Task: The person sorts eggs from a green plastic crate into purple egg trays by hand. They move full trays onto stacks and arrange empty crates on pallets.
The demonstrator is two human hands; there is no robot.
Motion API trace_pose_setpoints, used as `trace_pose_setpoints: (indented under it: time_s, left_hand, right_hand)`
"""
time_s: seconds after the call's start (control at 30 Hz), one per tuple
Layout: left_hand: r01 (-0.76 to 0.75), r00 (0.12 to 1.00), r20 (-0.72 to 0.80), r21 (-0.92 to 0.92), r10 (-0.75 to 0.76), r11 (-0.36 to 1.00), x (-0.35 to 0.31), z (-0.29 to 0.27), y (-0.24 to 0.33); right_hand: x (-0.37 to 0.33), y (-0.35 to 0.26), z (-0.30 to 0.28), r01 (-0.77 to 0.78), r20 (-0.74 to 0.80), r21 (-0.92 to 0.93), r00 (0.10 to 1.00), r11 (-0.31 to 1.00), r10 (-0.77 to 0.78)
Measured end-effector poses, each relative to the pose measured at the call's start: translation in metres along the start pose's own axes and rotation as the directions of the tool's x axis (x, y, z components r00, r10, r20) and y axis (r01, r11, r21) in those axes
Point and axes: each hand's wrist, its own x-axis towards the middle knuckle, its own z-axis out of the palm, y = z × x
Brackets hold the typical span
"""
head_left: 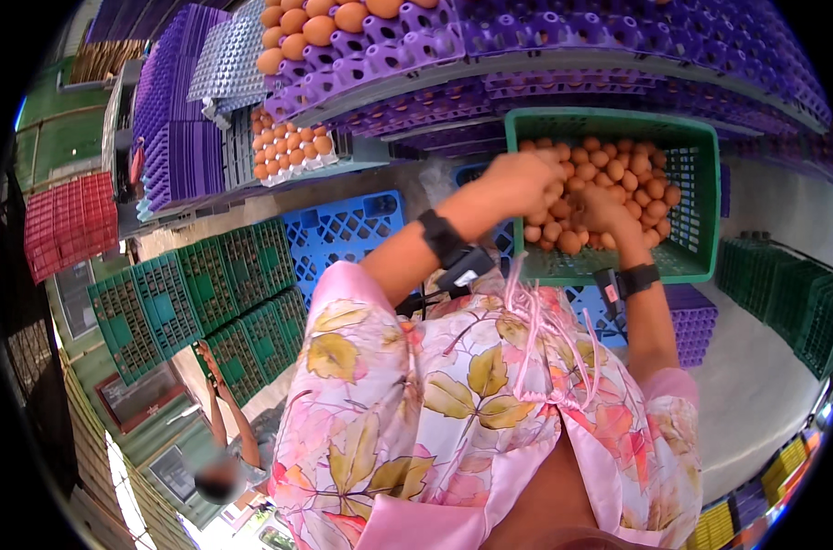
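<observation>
Many brown eggs [655, 188] lie heaped in a green plastic basket [703, 220] in front of me. My left hand [524, 183] is over the basket's left side, its fingers curled and closed. Whatever it holds, if anything, is hidden by the fingers. Close beside it, my right hand [602, 209] reaches down onto the middle of the heap, the fingers bent inward and closed among the eggs. The eggs under both hands are partly covered. Each wrist wears a black band.
Purple egg trays [618, 37] are stacked along the far side, with eggs in an upper tray [343, 37]. A pale tray of eggs [292, 151] stands left. Blue pallets [343, 225] lie below. Green crates [205, 293], a red crate [72, 220] and a person [224, 481] are at left.
</observation>
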Motion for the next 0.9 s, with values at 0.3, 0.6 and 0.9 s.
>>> trace_pose_setpoints:
  time_s: [0.3, 0.6, 0.9]
  left_hand:
    - [0.471, 0.689, -0.719, 0.536, 0.087, 0.701, -0.153, -0.264, -0.181]
    - [0.222, 0.912, -0.409, 0.490, -0.003, 0.843, -0.137, -0.295, -0.201]
    - [0.242, 0.826, -0.386, -0.415, -0.410, 0.877, -0.120, -0.328, -0.196]
  right_hand:
    - [0.071, -0.253, -0.179, 0.549, -0.436, -0.598, 0.388, 0.583, -0.812]
    - [0.124, -0.279, -0.190, 0.317, -0.298, -0.770, 0.589, 0.554, -0.751]
    - [0.114, -0.309, -0.208, 0.458, -0.403, -0.335, 0.721, 0.824, -0.564]
